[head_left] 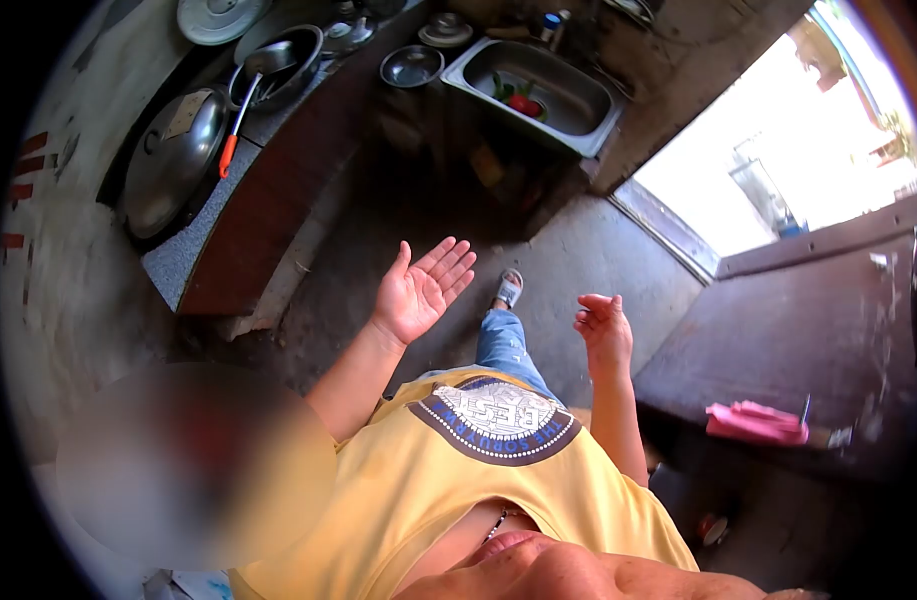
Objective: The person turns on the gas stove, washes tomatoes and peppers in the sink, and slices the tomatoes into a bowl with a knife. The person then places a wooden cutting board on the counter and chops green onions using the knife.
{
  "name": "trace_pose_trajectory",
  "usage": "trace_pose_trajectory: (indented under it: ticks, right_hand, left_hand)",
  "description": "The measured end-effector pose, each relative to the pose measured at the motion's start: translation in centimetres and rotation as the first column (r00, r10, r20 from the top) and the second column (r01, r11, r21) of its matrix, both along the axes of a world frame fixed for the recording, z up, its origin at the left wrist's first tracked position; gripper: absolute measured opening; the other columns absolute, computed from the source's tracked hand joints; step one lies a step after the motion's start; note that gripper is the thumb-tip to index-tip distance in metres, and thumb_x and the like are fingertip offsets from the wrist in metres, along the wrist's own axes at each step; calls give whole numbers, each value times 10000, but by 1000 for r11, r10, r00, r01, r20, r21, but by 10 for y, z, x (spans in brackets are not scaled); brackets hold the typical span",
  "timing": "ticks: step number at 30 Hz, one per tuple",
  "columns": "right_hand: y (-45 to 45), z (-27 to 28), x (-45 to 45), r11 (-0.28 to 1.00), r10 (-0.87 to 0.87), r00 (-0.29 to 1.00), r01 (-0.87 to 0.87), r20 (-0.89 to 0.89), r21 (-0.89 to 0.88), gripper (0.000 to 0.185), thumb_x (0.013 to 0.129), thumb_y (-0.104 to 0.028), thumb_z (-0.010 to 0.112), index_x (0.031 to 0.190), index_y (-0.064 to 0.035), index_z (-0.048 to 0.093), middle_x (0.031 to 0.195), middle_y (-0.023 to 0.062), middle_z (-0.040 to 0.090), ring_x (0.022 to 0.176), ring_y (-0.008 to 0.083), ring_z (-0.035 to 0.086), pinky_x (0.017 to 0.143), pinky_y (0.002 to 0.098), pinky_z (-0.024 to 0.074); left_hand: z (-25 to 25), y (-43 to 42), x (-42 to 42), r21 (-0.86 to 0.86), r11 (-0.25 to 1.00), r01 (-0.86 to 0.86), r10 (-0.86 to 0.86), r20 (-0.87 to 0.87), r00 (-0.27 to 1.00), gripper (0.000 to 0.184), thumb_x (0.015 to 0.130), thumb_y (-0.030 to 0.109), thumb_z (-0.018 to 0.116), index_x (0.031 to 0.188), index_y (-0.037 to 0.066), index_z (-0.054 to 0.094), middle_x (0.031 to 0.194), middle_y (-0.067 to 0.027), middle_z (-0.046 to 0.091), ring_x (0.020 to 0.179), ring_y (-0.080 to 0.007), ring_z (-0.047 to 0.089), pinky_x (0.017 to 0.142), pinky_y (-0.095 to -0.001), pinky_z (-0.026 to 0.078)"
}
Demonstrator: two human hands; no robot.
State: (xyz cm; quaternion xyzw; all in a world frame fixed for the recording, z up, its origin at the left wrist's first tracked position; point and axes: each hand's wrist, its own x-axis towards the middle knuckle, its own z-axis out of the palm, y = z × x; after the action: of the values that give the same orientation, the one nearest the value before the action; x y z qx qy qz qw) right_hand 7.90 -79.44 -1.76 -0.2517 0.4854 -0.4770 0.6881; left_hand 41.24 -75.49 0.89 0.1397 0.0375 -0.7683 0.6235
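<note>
My left hand [425, 290] is held out in front of my body, palm up, with its fingers stretched and nothing on it. To its right, my right hand [605, 328] is raised with its fingers loosely bent. I see nothing in it, though part of its palm is hidden. Both hands are in mid-air, apart from each other and touching no object. Below them is my yellow T-shirt [418, 490] with a dark printed badge, and between them one foot in a sandal [510, 288] shows on the floor.
On the left counter [200, 250] are a lidded pan [173, 165] and a pot holding an orange-handled ladle [240, 118]. Ahead, near a metal bowl [412, 66], a steel sink [578, 95] holds red and green items. A pink cloth [753, 422] hangs on the door [788, 330] beside a bright doorway.
</note>
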Motion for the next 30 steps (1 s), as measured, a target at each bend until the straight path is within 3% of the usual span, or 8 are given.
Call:
trace_pose_trajectory:
  ticks: [3, 12, 15, 16, 19, 21, 25, 30]
  right_hand:
    - [-83, -8, 11, 998, 14, 999, -16, -34, -62, 408, 1065, -380, 451, 1135, -16, 621, 1040, 102, 669, 834, 150, 622, 744, 302, 545]
    - [-391, -14, 111, 891, 268, 798, -418, -540, -176, 230, 995, -227, 587, 980, -12, 665, 818, 42, 673, 658, 99, 586, 603, 253, 491]
    - [-505, -3, 154, 752, 58, 665, -519, -744, -406, 193, 939, -181, 648, 1062, -33, 654, 885, 130, 704, 737, 210, 673, 695, 341, 533]
    - [-548, -11, 164, 655, -198, 502, -571, -842, -495, 261, 936, -228, 652, 1122, -46, 625, 975, 155, 701, 848, 299, 688, 751, 400, 534]
    - [-635, 19, 213, 682, -438, 27, -641, -899, -352, 538, 912, -474, 647, 1240, -68, 515, 976, 199, 692, 892, 383, 693, 721, 494, 544]
    - [-682, 31, 243, 769, -169, -183, -639, -968, -14, 571, 908, -578, 596, 1143, -62, 528, 902, 203, 713, 836, 393, 706, 680, 506, 549]
    - [-703, 27, 257, 742, -178, -369, -659, -912, 122, 460, 925, -508, 604, 1051, -71, 533, 831, 170, 724, 799, 380, 715, 654, 471, 561]
    - [-717, 8, 244, 548, -344, -256, -836, -903, 28, 337, 897, -395, 662, 1081, -140, 543, 821, 138, 674, 752, 360, 681, 636, 469, 545]
  left_hand:
    - [-8, -48, 32, 21, 998, -64, 64, 13, 998, 695, 1035, 525, 386, 1468, -17, 396, 1541, -183, 400, 1454, -331, 341, 1220, -469, 265]
    - [-18, -240, 100, 148, 976, -158, 133, 167, 977, 580, 1054, 443, 401, 1423, 0, 466, 1481, -167, 485, 1416, -319, 409, 1194, -469, 320]
    - [-20, -309, 107, 160, 982, -98, 72, 163, 984, 520, 1053, 394, 437, 1388, 2, 501, 1442, -166, 526, 1381, -320, 456, 1176, -472, 346]
    - [-26, -330, 108, 163, 984, -67, 43, 146, 988, 507, 1052, 382, 442, 1376, -2, 508, 1435, -170, 531, 1371, -325, 468, 1167, -477, 359]
    - [-48, -398, 117, 217, 976, 4, -30, 115, 993, 470, 1052, 346, 448, 1345, -14, 522, 1407, -189, 547, 1339, -339, 501, 1140, -489, 394]
    - [-60, -447, 124, 245, 969, 31, -59, 111, 992, 447, 1050, 331, 456, 1323, -16, 528, 1361, -190, 577, 1302, -340, 531, 1117, -486, 419]
    - [-89, -533, 124, 269, 943, 197, -228, 88, 970, 395, 1060, 298, 422, 1257, -19, 553, 1309, -194, 605, 1237, -343, 580, 1088, -486, 453]
    - [-130, -656, 90, 406, 869, 282, -313, 10, 950, 461, 1078, 311, 362, 1340, -56, 459, 1353, -231, 546, 1293, -371, 522, 1119, -490, 426]
